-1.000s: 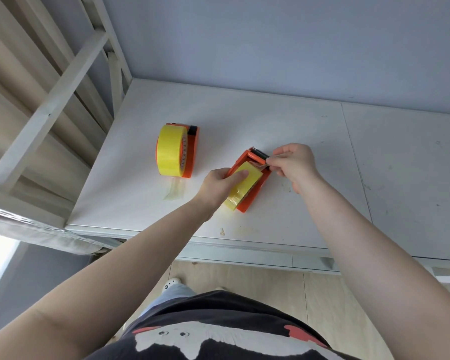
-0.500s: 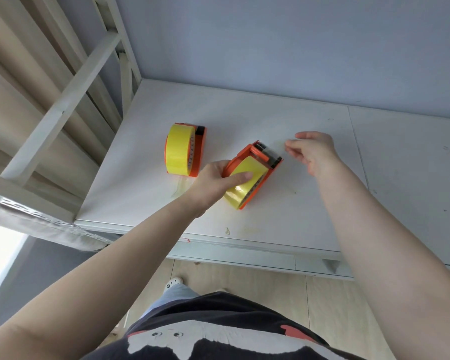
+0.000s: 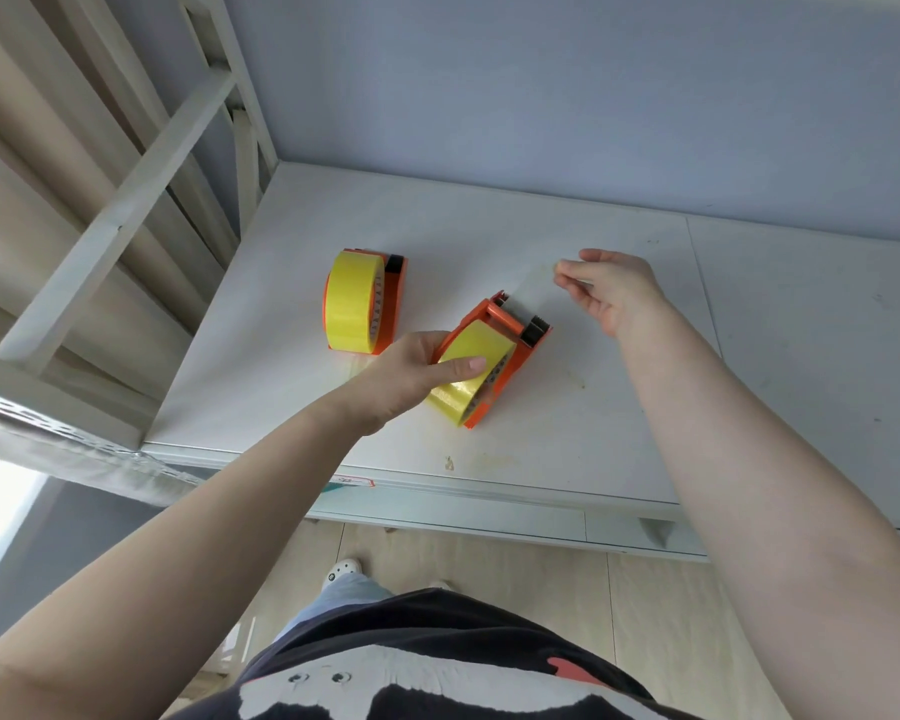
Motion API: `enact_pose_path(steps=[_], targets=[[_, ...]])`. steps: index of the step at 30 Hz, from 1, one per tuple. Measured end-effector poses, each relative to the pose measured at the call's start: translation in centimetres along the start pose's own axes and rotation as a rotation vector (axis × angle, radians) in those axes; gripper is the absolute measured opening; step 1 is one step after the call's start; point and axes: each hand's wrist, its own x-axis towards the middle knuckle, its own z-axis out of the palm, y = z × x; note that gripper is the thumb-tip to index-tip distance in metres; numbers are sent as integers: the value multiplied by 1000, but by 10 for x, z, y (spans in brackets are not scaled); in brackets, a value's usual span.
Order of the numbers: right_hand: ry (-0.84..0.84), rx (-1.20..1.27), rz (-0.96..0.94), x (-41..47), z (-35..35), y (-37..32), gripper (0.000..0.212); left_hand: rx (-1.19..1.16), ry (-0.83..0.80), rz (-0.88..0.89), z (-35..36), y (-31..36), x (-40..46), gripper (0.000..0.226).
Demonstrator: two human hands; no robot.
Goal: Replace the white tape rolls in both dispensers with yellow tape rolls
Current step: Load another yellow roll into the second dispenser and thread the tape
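Two orange tape dispensers lie on the white table. The far one holds a yellow tape roll and lies alone, untouched. The near dispenser also carries a yellow roll. My left hand grips that roll and the dispenser, with the thumb lying across the top of the roll. My right hand hovers beyond the black cutter end, thumb and fingers pinched on a faint, translucent strip of tape stretched out from the dispenser.
A white metal frame rises at the left beside the table's corner. A grey-blue wall closes off the far side. The table's front edge runs in front of me, with wooden floor below.
My right hand has drawn back from the cutter end toward the far right, pulling the tape strip out. My left hand stays on the near roll.
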Motion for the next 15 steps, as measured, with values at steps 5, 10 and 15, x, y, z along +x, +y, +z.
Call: enact_pose_path(steps=[5, 10, 15], targets=[[1, 0, -3, 3, -1, -1, 27, -51, -51, 35, 5, 5, -7, 32], [18, 44, 2, 8, 0, -3, 28, 21, -64, 59, 5, 10, -7, 16], [70, 83, 7, 16, -11, -7, 27, 9, -126, 48, 2, 7, -13, 14]])
